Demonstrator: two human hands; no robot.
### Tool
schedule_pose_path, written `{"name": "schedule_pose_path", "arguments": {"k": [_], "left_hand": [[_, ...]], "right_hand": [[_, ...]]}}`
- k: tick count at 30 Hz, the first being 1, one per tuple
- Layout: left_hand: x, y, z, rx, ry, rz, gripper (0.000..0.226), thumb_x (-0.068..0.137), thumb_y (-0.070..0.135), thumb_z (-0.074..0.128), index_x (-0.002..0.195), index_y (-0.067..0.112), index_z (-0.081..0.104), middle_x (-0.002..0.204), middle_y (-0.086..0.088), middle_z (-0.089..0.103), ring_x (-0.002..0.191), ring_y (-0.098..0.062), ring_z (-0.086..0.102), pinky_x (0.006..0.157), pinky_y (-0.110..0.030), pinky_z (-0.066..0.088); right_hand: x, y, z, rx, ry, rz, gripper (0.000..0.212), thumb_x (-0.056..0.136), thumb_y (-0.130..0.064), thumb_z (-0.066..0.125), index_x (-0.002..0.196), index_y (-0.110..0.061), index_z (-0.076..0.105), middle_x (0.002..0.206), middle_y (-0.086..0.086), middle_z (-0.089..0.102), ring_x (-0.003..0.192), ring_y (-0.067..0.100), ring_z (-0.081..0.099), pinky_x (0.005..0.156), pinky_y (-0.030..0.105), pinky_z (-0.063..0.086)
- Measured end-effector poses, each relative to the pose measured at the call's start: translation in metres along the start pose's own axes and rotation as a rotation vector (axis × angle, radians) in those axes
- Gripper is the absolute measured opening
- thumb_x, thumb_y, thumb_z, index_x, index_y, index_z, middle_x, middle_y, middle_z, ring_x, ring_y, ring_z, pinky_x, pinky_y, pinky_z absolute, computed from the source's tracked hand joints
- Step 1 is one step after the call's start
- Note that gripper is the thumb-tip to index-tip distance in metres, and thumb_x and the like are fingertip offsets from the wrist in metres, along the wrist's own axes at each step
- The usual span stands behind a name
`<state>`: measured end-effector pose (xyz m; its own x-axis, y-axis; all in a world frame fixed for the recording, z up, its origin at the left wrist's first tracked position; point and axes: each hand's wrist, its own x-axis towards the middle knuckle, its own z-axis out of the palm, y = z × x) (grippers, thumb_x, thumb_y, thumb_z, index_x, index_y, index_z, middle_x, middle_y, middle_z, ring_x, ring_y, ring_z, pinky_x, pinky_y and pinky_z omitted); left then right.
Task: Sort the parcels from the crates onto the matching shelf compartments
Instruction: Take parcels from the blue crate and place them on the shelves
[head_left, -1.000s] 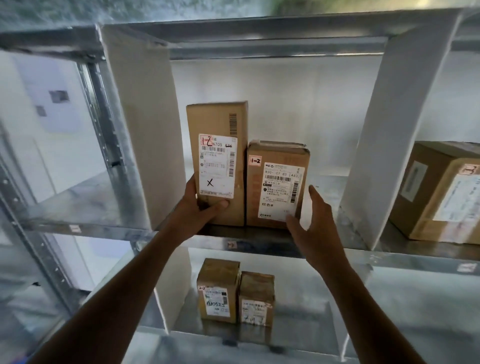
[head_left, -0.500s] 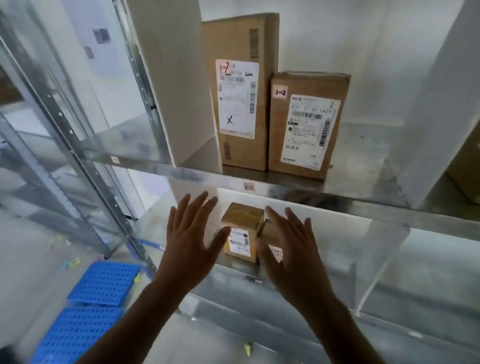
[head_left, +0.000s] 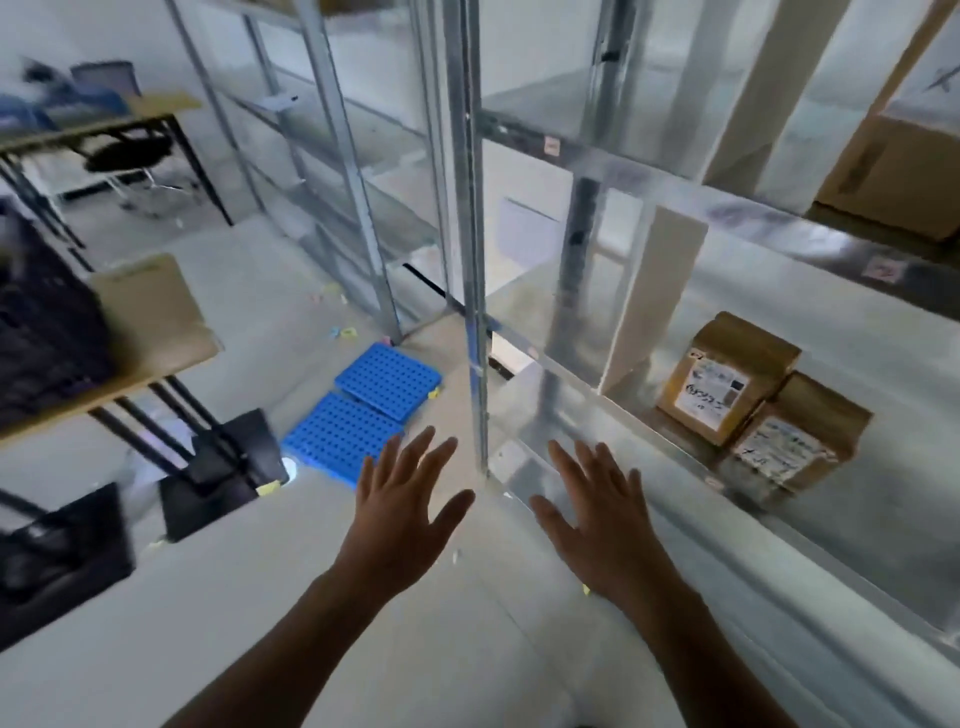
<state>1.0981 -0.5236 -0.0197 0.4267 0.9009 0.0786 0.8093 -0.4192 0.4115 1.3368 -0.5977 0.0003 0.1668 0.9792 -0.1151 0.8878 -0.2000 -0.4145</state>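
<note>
Both hands are open with the fingers spread and hold nothing: the left hand (head_left: 402, 512) hangs over the pale floor and the right hand (head_left: 597, 512) just in front of the shelving's near corner. Two small brown cardboard parcels with white labels (head_left: 724, 376) (head_left: 795, 434) stand touching each other in the lower galvanised shelf compartment (head_left: 857, 338), right of a white divider panel (head_left: 649, 306). A larger brown cardboard box (head_left: 893, 171) sits one level above. The supply seems to lie to the left, where a dark slatted crate (head_left: 41, 332) rests on a wooden worktop (head_left: 104, 395) with a flat tan cardboard parcel (head_left: 150, 306) just beside it. That side is blurred, so its labels cannot be read. The main risk is mis-sorting: a parcel grabbed in haste may reach the wrong compartment if its mark is not checked against the shelf tags. The tan parcel sits near the worktop's edge, and a careless reach for the crate could knock it off. Underfoot, two blue perforated plastic floor tiles (head_left: 363, 410) and the worktop's black legs (head_left: 208, 441) lie between the shelf and the crate — a trip is likely if the eyes are on a label. The shiny steel upright (head_left: 475, 260) rises just beyond the gap between the hands, so a quick swing could rap the knuckles.
</note>
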Motion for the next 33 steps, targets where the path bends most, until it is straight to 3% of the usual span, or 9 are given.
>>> {"name": "schedule_pose_path", "arguments": {"k": [6,10,16,23,27,33], "left_hand": [[-0.071,-0.126,-0.069,0.083,0.054,-0.195,0.078,0.089,0.083,0.017,0.157,0.045,0.020,0.170,0.010,0.013,0.158,-0.024,-0.004,0.121,-0.043,-0.013],[-0.124,-0.209,-0.113,0.129,0.098,-0.355,0.079,0.089,0.080,0.017,0.159,0.043,0.015,0.171,0.010,0.004,0.157,-0.025,-0.010,0.123,-0.047,-0.013],[-0.184,-0.307,-0.166,0.123,0.157,-0.541,0.078,0.091,0.079,0.018,0.160,0.043,0.013,0.171,0.011,-0.002,0.156,-0.025,-0.019,0.124,-0.050,-0.012],[-0.180,-0.401,-0.195,0.026,0.280,-0.693,0.068,0.096,0.073,0.030,0.158,0.045,0.022,0.170,0.011,0.009,0.157,-0.022,-0.012,0.125,-0.050,-0.007],[-0.156,-0.454,-0.202,0.026,0.293,-0.751,0.070,0.095,0.075,0.025,0.158,0.045,0.018,0.171,0.011,0.007,0.156,-0.021,-0.017,0.126,-0.052,-0.006],[-0.114,-0.533,-0.258,0.083,0.305,-0.799,0.072,0.094,0.076,0.018,0.157,0.042,0.024,0.170,0.010,0.011,0.157,-0.022,-0.012,0.127,-0.052,-0.003]], "right_hand": [[0.019,-0.143,0.074,0.003,-0.036,-0.165,0.071,0.102,-0.068,0.026,0.165,-0.037,0.013,0.174,0.001,0.012,0.161,0.021,-0.001,0.129,0.053,-0.002],[0.030,-0.242,0.132,0.020,-0.081,-0.313,0.071,0.103,-0.062,0.035,0.165,-0.034,0.016,0.174,0.001,0.013,0.161,0.020,0.000,0.129,0.050,-0.001],[0.037,-0.371,0.191,0.044,-0.181,-0.463,0.072,0.101,-0.065,0.028,0.165,-0.038,0.011,0.175,-0.002,0.008,0.161,0.016,-0.005,0.129,0.043,-0.006],[0.082,-0.469,0.220,0.055,-0.281,-0.563,0.073,0.099,-0.071,0.020,0.164,-0.039,0.015,0.174,-0.005,0.012,0.161,0.012,-0.003,0.128,0.032,-0.005],[0.136,-0.515,0.242,0.093,-0.287,-0.628,0.070,0.099,-0.065,0.032,0.163,-0.040,0.020,0.173,-0.007,0.017,0.160,0.008,0.000,0.131,0.045,0.006],[0.231,-0.607,0.275,0.101,-0.286,-0.710,0.076,0.099,-0.075,0.024,0.164,-0.037,0.021,0.173,-0.004,0.017,0.161,0.015,0.000,0.130,0.051,0.009]]}}
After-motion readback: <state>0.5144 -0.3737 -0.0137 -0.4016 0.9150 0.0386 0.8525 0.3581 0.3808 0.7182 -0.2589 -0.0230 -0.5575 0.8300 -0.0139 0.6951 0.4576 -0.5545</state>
